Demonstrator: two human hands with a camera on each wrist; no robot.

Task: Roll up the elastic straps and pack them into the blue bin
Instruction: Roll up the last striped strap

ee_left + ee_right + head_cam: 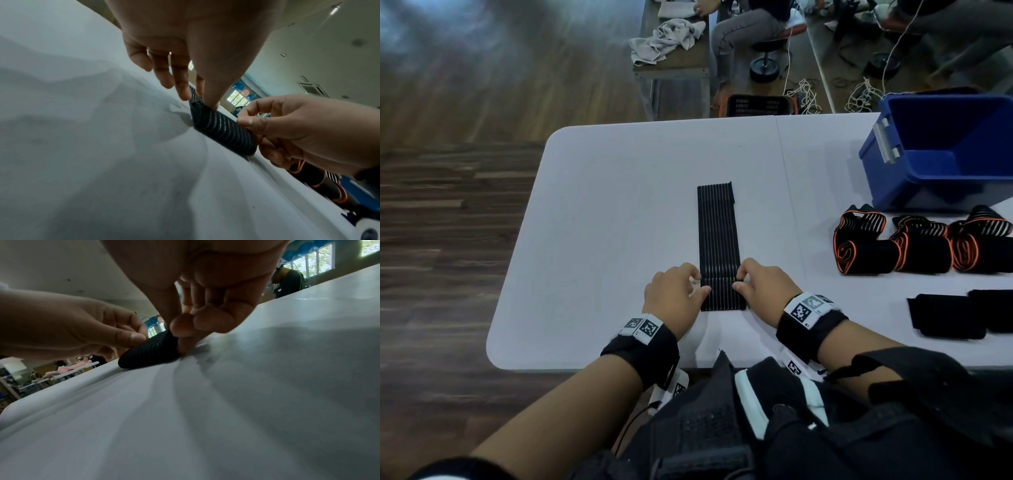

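Note:
A black ribbed elastic strap point(717, 236) lies flat along the middle of the white table point(602, 212), its near end curled into a small roll point(222, 129) point(152, 352). My left hand point(678, 298) pinches the roll's left edge with thumb and fingers point(209, 97). On the other side, my right hand point(760, 284) pinches the right edge point(185, 331). The blue bin point(941, 154) stands at the table's far right; its inside shows nothing.
Three rolled black-and-orange straps point(921, 245) sit in a row in front of the bin. Two flat black straps point(959, 317) lie nearer, at the right edge. The table's left edge drops to wooden floor point(448, 222). A seated person point(743, 31) is beyond the table.

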